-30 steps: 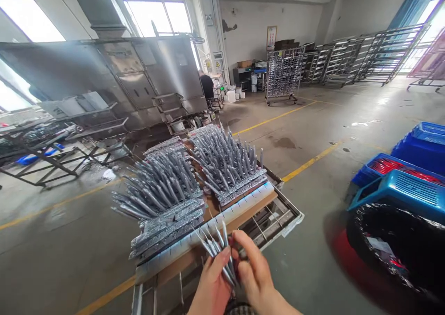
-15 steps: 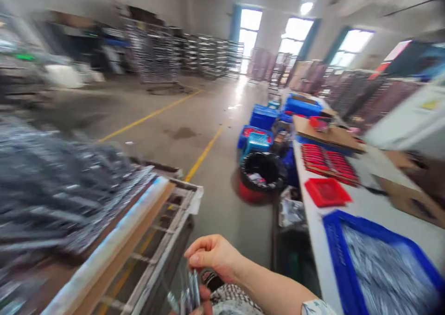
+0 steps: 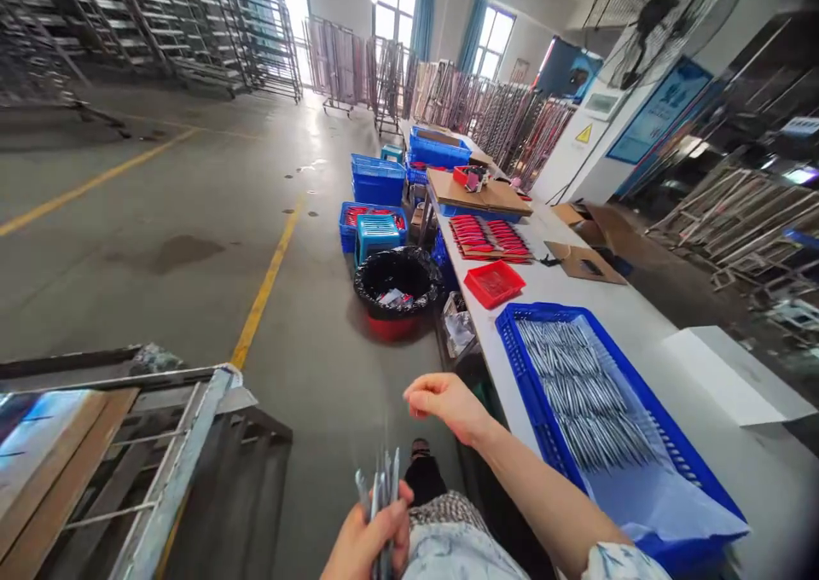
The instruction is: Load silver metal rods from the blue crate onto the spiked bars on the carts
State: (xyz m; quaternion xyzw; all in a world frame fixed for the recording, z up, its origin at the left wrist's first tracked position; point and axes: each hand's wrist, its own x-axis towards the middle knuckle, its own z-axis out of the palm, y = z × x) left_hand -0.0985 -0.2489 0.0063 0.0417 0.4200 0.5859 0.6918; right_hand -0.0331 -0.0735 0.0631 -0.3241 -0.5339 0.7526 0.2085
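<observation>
Low in the view, my left hand (image 3: 368, 537) is wrapped around a bundle of slim silver metal pieces (image 3: 382, 482) whose narrow tips point upward. Their lower ends are hidden in the palm. My right hand (image 3: 451, 408) hangs above and to the right of the bundle, apart from it, with fingers curled and pressed together; whether anything thin sits in the pinch I cannot make out. To its right, on the white table, stands a blue plastic crate (image 3: 530, 401). Rows of similar silver pieces (image 3: 585, 392) lie inside it on a translucent liner.
A worn metal rack (image 3: 170, 478) with wooden boards stands at lower left. Ahead is a bin (image 3: 393, 328) lined with a black bag. Along the white table (image 3: 678, 409) are a red tray (image 3: 494, 284), red-handled items (image 3: 490, 239), cardboard and a white box (image 3: 735, 375).
My view has swung right, bringing the blue crate fully into sight and the rack towards the left edge. My right hand has moved up and away from the bundle in my left hand.
</observation>
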